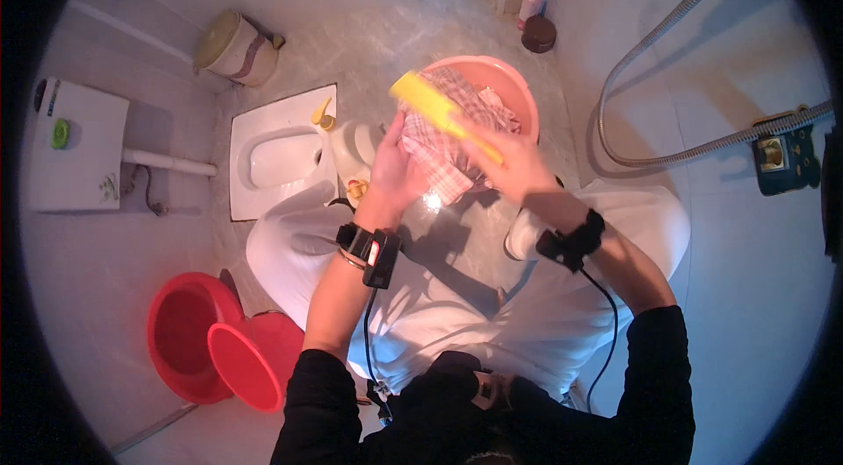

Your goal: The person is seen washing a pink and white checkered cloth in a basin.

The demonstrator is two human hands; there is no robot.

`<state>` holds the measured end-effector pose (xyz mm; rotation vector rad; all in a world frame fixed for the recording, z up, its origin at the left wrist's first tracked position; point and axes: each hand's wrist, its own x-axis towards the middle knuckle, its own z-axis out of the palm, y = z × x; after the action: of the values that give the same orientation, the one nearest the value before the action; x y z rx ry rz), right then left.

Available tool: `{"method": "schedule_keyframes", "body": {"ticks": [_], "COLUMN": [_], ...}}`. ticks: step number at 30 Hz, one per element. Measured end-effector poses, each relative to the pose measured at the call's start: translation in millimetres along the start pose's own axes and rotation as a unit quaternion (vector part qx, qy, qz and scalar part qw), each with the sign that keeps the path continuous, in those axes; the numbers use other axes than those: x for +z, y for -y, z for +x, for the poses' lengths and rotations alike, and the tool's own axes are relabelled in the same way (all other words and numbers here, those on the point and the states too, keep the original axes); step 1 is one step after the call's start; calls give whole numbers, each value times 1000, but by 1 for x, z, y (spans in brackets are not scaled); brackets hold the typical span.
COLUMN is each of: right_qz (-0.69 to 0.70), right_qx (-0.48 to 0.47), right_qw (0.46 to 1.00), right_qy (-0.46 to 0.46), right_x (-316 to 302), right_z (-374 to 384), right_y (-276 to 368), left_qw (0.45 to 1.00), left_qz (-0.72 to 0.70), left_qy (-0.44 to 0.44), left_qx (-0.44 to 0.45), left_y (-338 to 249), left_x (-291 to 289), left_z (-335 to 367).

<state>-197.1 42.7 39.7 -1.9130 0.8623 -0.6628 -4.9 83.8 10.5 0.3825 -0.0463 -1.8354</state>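
Checked cloth, probably wet, limp and heavy, bunches under the closed left fingers over the pink basin, while the right fingers clamp a stiff yellow brush.

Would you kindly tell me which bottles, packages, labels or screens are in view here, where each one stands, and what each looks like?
Pink bottle: far corner of the floor, upright, pale cap.
Dark round jar: beside the pink bottle, squat, brown.
White cistern box: on the left wall, rectangular, with a green round button and small stickers, too small to make out.
No screens are visible.
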Motion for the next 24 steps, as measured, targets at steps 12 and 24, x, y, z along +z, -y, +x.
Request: {"method": "schedule_keyframes", "body": {"ticks": [12, 24], "right_qz": [14, -22], "right_qx": [-11, -47], "right_qw": [999, 998], "right_qy": [-28, -18], "right_x": [-5, 7], "right_z": [4, -4], "right_y": [7, -7], "left_qw": [999, 998], "left_qz": [35, 53], "left_qy": [-9, 39], "left_qx": [16, 7], "left_y": [3, 7], "left_x": [15, 0], "left_z": [1, 6]}}
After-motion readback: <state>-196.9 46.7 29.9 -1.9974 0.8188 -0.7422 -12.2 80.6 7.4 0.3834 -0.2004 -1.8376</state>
